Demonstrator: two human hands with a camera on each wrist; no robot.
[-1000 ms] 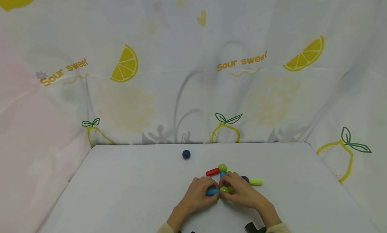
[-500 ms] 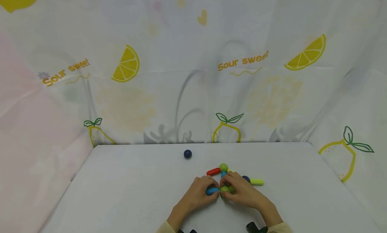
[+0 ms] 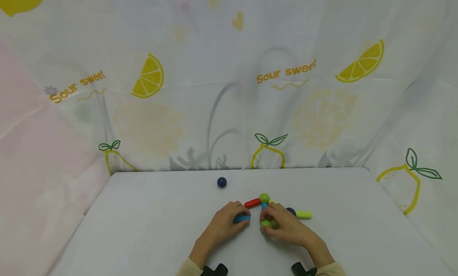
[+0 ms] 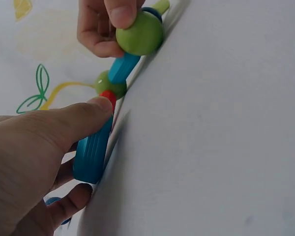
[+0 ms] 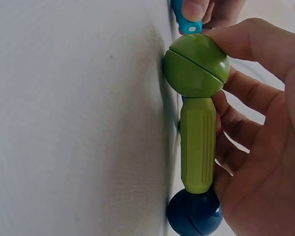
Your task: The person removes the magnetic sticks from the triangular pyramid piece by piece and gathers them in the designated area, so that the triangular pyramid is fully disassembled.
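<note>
A: What do the left hand's point(image 3: 223, 222) fingers have?

B: The thumb and fingers are curled round a blue ribbed rod point(image 4: 92, 152), pinching it against the white table point(image 3: 150, 228). In the head view that blue rod lies apart from the green ball point(image 3: 265, 224) beside it.

A: And the right hand point(image 3: 286, 226)?

B: Its thumb and fingertips pinch that green ball, seen close in the right wrist view point(image 5: 196, 65). A green ribbed rod point(image 5: 198, 145) runs from the ball to a dark blue ball point(image 5: 194, 214), both lying against the curled fingers.

A: What lies further out?

B: From the gripped green ball a second blue rod point(image 4: 123, 68) leads to another green ball point(image 3: 264, 197), where a red rod point(image 3: 252, 203) also meets. A yellow-green rod point(image 3: 303, 215) sticks out beyond the right hand. A lone dark blue ball point(image 3: 222, 182) sits well apart near the back of the table, before a lemon-print curtain point(image 3: 229, 77).
</note>
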